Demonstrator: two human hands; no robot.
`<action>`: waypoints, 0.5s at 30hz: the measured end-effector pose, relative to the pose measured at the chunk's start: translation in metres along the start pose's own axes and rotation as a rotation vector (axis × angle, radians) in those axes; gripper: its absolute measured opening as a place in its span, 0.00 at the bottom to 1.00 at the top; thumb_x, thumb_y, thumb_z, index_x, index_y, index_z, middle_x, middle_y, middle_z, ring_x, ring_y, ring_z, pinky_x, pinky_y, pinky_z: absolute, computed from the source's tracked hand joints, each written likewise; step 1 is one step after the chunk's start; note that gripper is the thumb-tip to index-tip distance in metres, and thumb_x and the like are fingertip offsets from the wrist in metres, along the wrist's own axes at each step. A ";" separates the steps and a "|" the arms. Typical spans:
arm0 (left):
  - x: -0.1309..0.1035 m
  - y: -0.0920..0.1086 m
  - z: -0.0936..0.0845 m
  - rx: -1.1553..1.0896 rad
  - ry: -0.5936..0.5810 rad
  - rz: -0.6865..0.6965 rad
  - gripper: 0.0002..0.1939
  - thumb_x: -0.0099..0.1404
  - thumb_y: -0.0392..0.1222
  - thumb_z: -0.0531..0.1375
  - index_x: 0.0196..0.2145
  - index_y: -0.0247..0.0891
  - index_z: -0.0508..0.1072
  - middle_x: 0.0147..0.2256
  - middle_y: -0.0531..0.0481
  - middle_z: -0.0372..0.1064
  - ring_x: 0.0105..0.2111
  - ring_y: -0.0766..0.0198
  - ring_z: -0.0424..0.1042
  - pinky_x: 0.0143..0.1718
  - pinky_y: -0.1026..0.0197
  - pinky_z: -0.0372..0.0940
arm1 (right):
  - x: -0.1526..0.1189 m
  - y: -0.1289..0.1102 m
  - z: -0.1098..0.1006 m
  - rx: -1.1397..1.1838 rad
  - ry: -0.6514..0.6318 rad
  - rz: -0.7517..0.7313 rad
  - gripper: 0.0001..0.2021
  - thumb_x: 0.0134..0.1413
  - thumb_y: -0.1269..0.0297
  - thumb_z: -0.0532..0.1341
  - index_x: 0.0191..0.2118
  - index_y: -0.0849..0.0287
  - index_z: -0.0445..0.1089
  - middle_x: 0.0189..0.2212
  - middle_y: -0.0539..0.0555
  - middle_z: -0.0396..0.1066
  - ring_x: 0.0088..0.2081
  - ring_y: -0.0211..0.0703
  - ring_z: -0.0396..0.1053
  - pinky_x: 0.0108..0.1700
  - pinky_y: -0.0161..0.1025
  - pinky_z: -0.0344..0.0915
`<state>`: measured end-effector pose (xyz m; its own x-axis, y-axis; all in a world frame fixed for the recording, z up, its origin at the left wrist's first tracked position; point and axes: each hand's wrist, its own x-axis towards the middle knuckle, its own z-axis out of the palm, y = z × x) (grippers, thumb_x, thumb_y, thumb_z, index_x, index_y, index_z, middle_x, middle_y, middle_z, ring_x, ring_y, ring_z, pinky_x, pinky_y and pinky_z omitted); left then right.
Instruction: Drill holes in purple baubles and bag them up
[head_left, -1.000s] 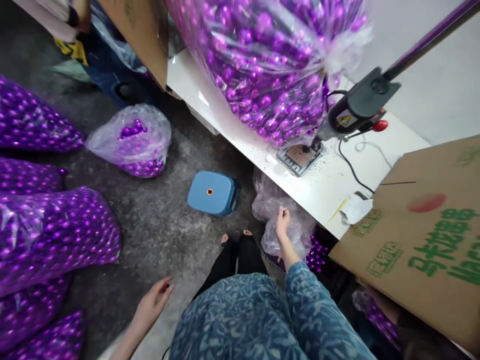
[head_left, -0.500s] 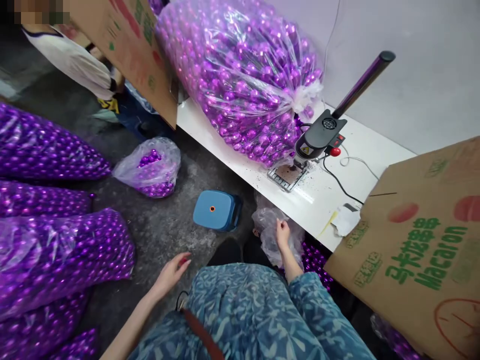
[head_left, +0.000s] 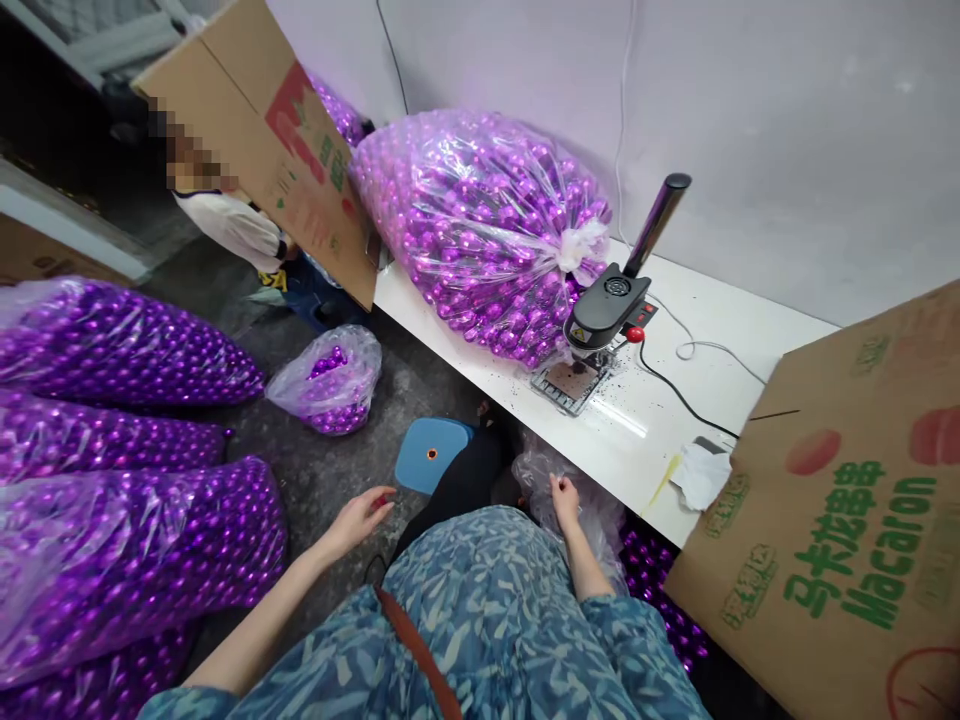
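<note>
My left hand [head_left: 363, 520] hangs in the air over the dark floor, left of my body. Its fingers are loosely bent and apart from the thumb; a small red patch shows near the fingertips, too small to name. My right hand [head_left: 565, 498] is closed, its fingers curled in, in front of a clear crumpled plastic bag [head_left: 536, 465] below the table edge. Whether anything lies inside those fingers is hidden. Nearest to my left hand stands a blue stool [head_left: 429, 450] with a hole in its top, partly covered by my dark-trousered leg.
On the white table [head_left: 712, 320] are a black hand-lever press [head_left: 607, 310] and a big tied bag of shiny purple beads [head_left: 480, 230]. Cardboard boxes [head_left: 840, 480] flank it. More bead bags [head_left: 142, 530] fill the left floor. A co-worker [head_left: 232, 225] sits behind the far box.
My view has tilted up and shifted, so the table sits lower in the picture. One leg has swung out over the stool. Both hands keep about the same pose.
</note>
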<state>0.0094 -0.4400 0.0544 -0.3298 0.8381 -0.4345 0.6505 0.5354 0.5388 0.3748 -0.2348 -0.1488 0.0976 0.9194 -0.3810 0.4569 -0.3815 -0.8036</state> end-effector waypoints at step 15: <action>0.073 0.043 0.013 -0.165 -0.130 0.093 0.20 0.64 0.50 0.55 0.47 0.36 0.76 0.42 0.43 0.78 0.43 0.56 0.77 0.51 0.55 0.70 | -0.005 -0.037 0.008 -0.233 -0.164 -0.189 0.19 0.52 0.49 0.57 0.19 0.57 0.60 0.27 0.54 0.64 0.33 0.43 0.63 0.39 0.39 0.61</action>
<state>0.0222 -0.3576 0.0365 -0.1761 0.8698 -0.4610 0.5496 0.4754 0.6869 0.3501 -0.2262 -0.1210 -0.1426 0.9369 -0.3191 0.6451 -0.1565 -0.7479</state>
